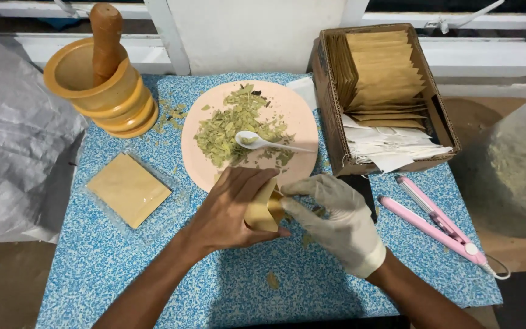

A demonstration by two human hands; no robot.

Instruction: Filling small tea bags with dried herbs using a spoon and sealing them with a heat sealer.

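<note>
While the small tan paper sachet was pinched between both hands near the middle of the bench, its mouth was apparently being spread open. The bare left hand was closed around the sachet's lower part, fingers curled under and thumb across the front; the gloved right hand gripped the upper edge between thumb and fingertips. Both forearms were angled in from the near edge, wrists slightly raised. The opening of the sachet seemed to be the step in hand, and a steady hold with the mouth kept wide would be called for next. Just behind the hands, a pink plate with crushed dried leaves and a white plastic spoon was set. A wooden mortar and pestle stood at the far left corner, a cardboard box of sachets at the far right, a pink hair straightener along the right edge, and a flat tan sachet on the left.
</note>
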